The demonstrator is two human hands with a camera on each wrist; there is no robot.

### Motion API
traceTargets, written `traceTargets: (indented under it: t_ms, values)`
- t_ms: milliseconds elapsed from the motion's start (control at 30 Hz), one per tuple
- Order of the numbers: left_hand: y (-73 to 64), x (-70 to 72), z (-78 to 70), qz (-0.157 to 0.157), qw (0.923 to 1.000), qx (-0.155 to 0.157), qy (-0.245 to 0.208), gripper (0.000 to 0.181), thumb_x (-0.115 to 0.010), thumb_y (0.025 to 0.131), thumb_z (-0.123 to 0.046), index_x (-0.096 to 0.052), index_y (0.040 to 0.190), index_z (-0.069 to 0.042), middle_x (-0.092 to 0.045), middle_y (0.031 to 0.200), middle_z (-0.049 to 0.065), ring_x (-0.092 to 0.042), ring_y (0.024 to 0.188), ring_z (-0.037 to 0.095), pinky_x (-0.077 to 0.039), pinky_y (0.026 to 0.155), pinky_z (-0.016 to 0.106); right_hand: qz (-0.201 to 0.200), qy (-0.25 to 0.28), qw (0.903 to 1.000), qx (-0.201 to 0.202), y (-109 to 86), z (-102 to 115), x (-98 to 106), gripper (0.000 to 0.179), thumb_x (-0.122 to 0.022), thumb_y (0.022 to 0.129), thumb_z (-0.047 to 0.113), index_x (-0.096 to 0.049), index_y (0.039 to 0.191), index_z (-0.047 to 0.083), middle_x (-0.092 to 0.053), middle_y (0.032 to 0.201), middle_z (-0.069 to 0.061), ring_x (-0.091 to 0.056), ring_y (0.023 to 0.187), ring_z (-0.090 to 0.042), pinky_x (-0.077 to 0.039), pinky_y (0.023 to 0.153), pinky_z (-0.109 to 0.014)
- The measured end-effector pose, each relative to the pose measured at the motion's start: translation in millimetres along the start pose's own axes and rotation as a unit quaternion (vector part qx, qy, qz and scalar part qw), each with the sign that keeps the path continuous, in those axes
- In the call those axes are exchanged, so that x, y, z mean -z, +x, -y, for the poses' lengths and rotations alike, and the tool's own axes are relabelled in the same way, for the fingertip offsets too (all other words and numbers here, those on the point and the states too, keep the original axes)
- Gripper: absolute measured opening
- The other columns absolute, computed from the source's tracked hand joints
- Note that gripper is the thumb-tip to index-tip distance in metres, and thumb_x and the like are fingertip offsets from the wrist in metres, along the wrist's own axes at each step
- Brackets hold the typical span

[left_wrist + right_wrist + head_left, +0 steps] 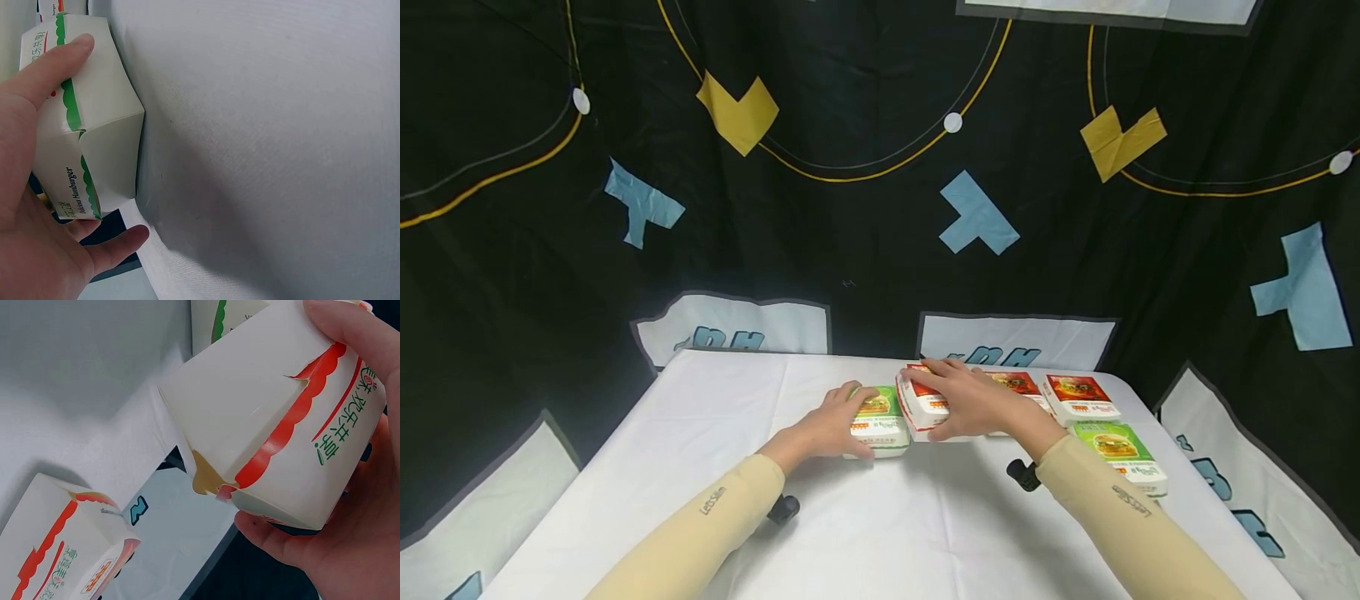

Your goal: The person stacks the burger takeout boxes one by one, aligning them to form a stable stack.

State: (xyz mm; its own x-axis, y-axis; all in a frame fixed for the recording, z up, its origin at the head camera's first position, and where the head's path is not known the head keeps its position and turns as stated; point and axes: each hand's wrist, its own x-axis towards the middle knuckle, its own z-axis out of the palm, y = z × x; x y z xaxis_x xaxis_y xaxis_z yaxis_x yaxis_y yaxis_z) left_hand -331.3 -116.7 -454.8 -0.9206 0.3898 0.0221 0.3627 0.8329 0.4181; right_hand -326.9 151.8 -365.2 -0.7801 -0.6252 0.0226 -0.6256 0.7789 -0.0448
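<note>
A green-topped hamburger box (pixel 880 427) stands on the white table, and my left hand (pixel 829 421) grips its left side. Its thumb lies on the box's front face in the left wrist view, with the other fingers round the back. To the right, my right hand (pixel 972 402) holds a red-topped hamburger box (pixel 919 408) from above, thumb at the front. That box is tilted, and its white wall with a red scalloped band (pixel 287 434) fills much of the right wrist view. In the head view the two held boxes are side by side, their edges meeting.
Behind the right hand is another red-topped box (pixel 1017 383), with a further red-topped box (pixel 1081 398) to its right. A second green-topped box (pixel 1120 457) lies in front of that one, near the right table edge. A black curtain (pixel 865 258) hangs behind the table (pixel 700 433).
</note>
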Motion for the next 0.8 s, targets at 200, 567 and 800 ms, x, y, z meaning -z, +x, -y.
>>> traceTargets:
  t_ms: [200, 567, 800]
  values:
    - [-0.6, -0.1, -0.3, 0.000, 1.0000, -0.001, 0.002, 0.100, -0.087, 0.072, -0.048, -0.033, 0.154, -0.033, -0.026, 0.161, 0.006, -0.033, 0.142, 0.030, -0.047, 0.099, 0.052, 0.002, 0.005, 1.0000, 0.004, 8.7, 3.2, 0.1, 0.096, -0.083, 0.075, 0.052, -0.030, 0.155, 0.045, -0.035, 0.160, -0.001, -0.039, 0.135, -0.026, -0.043, 0.102, -0.058]
    - [-2.5, 1.5, -1.5, 0.002, 1.0000, -0.003, -0.006, 0.098, -0.088, 0.072, -0.047, -0.034, 0.153, -0.032, -0.027, 0.161, 0.006, -0.033, 0.139, 0.030, -0.048, 0.097, 0.051, 0.016, 0.008, 0.9998, -0.009, 24.0, 11.5, 2.2, 0.099, -0.083, 0.074, 0.054, -0.028, 0.156, 0.046, -0.033, 0.161, -0.002, -0.036, 0.139, -0.028, -0.042, 0.106, -0.061]
    - [-1.1, 1.1, -0.9, 0.006, 0.9999, 0.002, -0.011, 0.099, -0.087, 0.072, -0.047, -0.033, 0.154, -0.032, -0.027, 0.161, 0.004, -0.032, 0.139, 0.028, -0.048, 0.098, 0.051, 0.025, 0.011, 0.9993, -0.025, 32.3, 15.5, 2.1, 0.100, -0.084, 0.073, 0.055, -0.027, 0.155, 0.049, -0.031, 0.163, -0.002, -0.036, 0.138, -0.027, -0.041, 0.106, -0.060]
